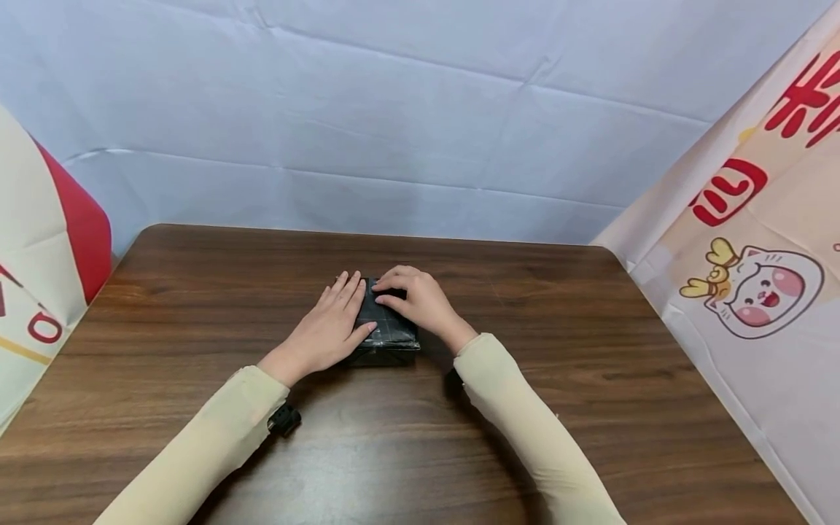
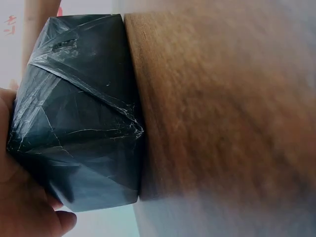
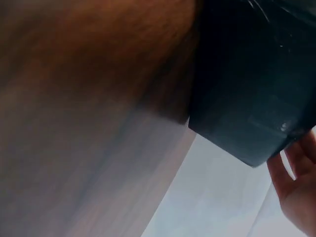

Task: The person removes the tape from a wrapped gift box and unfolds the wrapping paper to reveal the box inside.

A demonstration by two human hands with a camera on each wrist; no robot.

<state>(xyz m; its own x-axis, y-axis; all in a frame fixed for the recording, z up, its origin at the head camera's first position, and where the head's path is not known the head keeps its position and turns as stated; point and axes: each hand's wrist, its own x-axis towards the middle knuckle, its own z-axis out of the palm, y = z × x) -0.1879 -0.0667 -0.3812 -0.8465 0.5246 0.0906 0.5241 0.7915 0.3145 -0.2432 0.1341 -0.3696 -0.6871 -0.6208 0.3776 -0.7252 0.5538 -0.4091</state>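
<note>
A box-shaped package point(image 1: 395, 334) wrapped in shiny black plastic sits on the wooden table, under both hands. My left hand point(image 1: 331, 328) lies on its left part, fingers straight and thumb spread across the top. From the right, my right hand point(image 1: 425, 300) reaches over the package, fingers loosely bent and fingertips at its top, with a gap between thumb and forefinger. The left wrist view shows creased, folded wrapping on one end of the package point(image 2: 84, 108). In the right wrist view, fingers point(image 3: 280, 177) touch an edge of the dark package point(image 3: 247, 89).
The brown wooden table point(image 1: 197, 313) extends around the package on all sides. Behind it hangs a pale cloth point(image 1: 407, 131). Printed banners stand at the left and right point(image 1: 755, 292). A small black device point(image 1: 284, 421) sits at the left sleeve.
</note>
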